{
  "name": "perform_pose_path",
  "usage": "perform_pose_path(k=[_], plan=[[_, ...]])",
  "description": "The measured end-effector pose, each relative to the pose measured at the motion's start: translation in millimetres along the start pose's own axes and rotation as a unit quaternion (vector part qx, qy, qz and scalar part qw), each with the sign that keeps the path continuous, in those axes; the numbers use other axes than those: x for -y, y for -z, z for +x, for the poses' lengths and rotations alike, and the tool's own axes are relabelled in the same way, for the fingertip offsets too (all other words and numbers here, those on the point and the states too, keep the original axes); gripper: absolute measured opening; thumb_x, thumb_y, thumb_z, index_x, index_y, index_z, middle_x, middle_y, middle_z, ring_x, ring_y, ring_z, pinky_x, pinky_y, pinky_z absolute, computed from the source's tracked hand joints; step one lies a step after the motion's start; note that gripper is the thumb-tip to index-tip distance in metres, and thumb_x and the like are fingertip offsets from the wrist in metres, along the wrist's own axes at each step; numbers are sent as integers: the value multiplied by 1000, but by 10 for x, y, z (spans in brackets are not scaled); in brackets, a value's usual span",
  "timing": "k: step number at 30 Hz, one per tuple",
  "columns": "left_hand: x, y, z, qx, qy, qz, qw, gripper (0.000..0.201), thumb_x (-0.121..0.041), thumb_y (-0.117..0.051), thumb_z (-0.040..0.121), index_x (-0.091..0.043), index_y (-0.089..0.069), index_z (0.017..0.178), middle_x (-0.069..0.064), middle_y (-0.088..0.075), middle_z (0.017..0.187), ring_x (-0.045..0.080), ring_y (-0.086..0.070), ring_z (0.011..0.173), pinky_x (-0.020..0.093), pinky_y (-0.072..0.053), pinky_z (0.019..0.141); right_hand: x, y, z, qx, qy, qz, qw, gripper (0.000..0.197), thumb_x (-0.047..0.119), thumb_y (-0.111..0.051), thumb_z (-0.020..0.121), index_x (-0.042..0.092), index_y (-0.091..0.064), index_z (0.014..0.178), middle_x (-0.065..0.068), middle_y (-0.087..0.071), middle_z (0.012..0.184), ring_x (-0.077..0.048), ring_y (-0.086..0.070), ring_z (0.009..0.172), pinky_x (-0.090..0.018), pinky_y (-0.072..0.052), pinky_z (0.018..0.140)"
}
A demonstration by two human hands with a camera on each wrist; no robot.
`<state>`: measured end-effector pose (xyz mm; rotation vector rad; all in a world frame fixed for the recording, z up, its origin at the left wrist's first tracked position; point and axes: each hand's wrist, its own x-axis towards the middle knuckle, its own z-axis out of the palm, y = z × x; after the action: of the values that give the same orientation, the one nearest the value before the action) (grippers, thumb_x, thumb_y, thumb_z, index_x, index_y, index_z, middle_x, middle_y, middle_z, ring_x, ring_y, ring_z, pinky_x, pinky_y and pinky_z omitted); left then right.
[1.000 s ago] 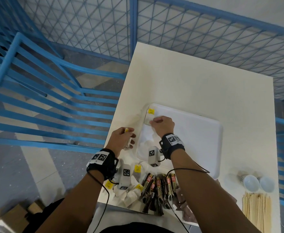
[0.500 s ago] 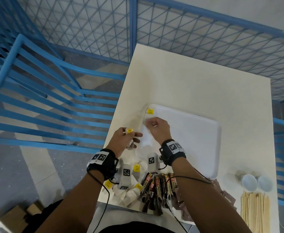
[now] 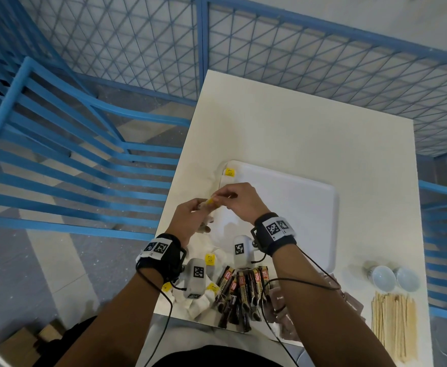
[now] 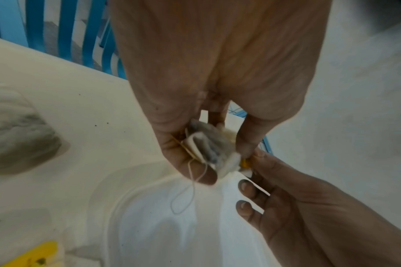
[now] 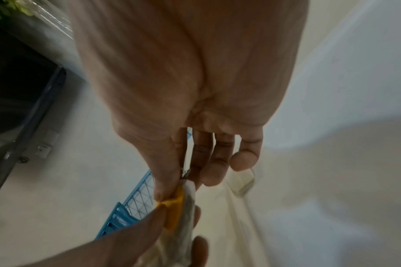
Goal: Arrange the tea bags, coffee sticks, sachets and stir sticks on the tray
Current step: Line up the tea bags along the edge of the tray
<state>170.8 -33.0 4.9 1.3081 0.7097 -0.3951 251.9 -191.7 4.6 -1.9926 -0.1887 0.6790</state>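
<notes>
I note both hands raised together over the left edge of the white tray (image 3: 291, 207), at the centre of the head frame. My left hand (image 3: 190, 221) grips a small bundle of tea bags (image 4: 214, 153), fingers curled round them, with a loose string (image 4: 188, 195) looping down beneath. My right hand (image 3: 239, 201) pinches the yellow tag (image 5: 174, 211) of one bag between thumb and forefinger; its remaining fingers (image 5: 217, 159) are relaxed and hold nothing. One tagged tea bag (image 3: 229, 172) already lies at the tray's upper left corner. More tea bags (image 3: 209, 260) remain on the tabletop (image 3: 296, 123) at the lower centre of the frame, beside the coffee sticks (image 3: 243, 290) and the brown sachets (image 3: 349, 303); the stir sticks (image 3: 394, 324) lie at lower right, near two small white cups (image 3: 394, 278). In my judgement the step in hand is separating one bag from the bundle for placement, and the task is at an early stage. Risks: the strings may be tangled, so pulling on the tag could drag several bags out together or tear the tag free of its string. The bags are light and limp; a slack grip in the left hand could drop the bundle onto the tabletop instead of the tray. The hanging loop could also snag on the tray rim.
</notes>
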Motion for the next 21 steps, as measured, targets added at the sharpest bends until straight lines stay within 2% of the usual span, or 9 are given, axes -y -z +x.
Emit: perform_pose_path(k=[3,8,11,15,18,21], plan=[[34,11,-21,-9,-27,3,1000,27,-25,-79,90,-6,-72,108,7,-57,75,20,-63,74,28,-54,57,6,39,-18,4,-10,19,1000,12,25,-77,88,16,-79,97,6,-75,91,2,-65,79,-15,-50,70],[39,11,-59,-2,-25,-38,999,20,-24,-76,93,-10,-70,106,12,-74,94,25,-67,76,33,-53,60,-9,131,-70,-18,-24,71,997,11,16,-73,91,9,-77,99,0,-74,83,1,-59,61,-9,-44,58],[34,0,-86,12,-16,-47,999,15,-23,-75,94,-12,-70,103,11,-75,92,27,-68,76,32,-52,59,-46,133,-83,-25,-29,84,996,11,13,-73,90,9,-77,99,-1,-74,82,-2,-59,60,-11,-45,59],[34,-31,-108,27,-7,-71,997,20,-24,-77,90,-10,-72,103,13,-72,93,26,-65,80,31,-53,58,-78,63,-97,-39,-39,90,994,11,14,-73,90,10,-78,99,3,-74,81,-4,-60,61,-12,-45,59],[35,-55,-103,23,-4,-89,996,27,-24,-78,89,-7,-74,108,13,-71,96,24,-62,82,29,-53,60,-85,0,-129,-37,-51,112,992,12,12,-71,90,12,-77,100,-3,-76,85,-9,-62,65,-18,-48,60],[45,-54,-87,16,-5,-102,995,20,-23,-75,92,-9,-75,107,11,-72,96,22,-62,81,30,-53,62,-111,-52,-161,-25,-57,138,988,15,7,-67,91,9,-76,103,-5,-75,84,-12,-63,69,-26,-49,62]])
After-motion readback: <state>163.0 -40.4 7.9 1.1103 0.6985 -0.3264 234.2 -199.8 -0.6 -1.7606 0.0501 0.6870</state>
